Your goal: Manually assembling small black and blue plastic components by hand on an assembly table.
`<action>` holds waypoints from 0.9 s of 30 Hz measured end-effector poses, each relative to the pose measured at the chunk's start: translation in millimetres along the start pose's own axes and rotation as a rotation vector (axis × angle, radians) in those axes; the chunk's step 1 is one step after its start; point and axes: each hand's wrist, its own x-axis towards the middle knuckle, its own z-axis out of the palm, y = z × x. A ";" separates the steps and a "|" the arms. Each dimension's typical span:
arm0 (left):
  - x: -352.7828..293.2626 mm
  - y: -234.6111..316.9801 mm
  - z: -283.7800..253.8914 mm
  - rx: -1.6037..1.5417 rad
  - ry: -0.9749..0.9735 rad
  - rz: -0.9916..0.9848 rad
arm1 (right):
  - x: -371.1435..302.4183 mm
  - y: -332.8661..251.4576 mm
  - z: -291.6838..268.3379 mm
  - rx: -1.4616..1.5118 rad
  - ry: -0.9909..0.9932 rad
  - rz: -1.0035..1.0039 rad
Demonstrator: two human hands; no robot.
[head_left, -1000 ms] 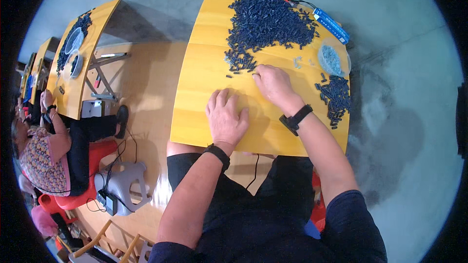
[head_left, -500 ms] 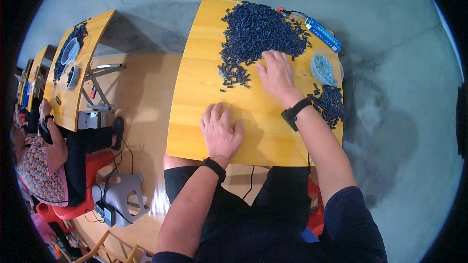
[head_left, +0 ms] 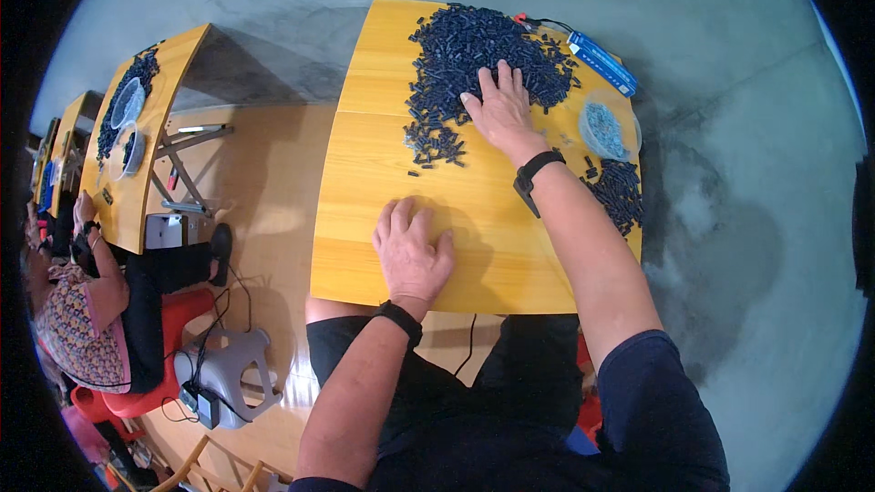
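Observation:
A big heap of small black cylindrical pieces (head_left: 469,41) covers the far part of the yellow wood-grain table (head_left: 365,164). My right hand (head_left: 503,114) is over the near edge of this heap, fingers spread and thumb out to the left; what lies beneath its palm is hidden. A looser cluster of the same pieces (head_left: 436,144) trails toward me on the left. Close to the table's front edge my left hand (head_left: 412,251) rests on the bare wood, fingers slightly bent and thumb apart, with nothing visible in it.
On the right stand a clear tub (head_left: 603,130) of small pale-blue bits and a smaller black pile (head_left: 618,193). A blue-and-white box (head_left: 602,64) with a cable lies at the far right corner. To the left, a person (head_left: 87,314) sits at another table (head_left: 169,100).
My right hand has moved away from me and a little left, onto the heap, and its fingers have spread. The left hand stays in place.

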 end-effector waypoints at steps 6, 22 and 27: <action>-0.1 -0.2 -0.9 0.011 -0.010 0.000 | -5.8 0.5 4.3 0.007 -0.010 -0.059; -1.0 -0.3 0.5 0.027 0.008 0.020 | -28.7 5.7 -2.9 0.012 -0.021 -0.159; -0.6 -0.2 0.7 0.032 0.015 0.028 | -35.3 2.0 -7.5 0.008 -0.021 -0.187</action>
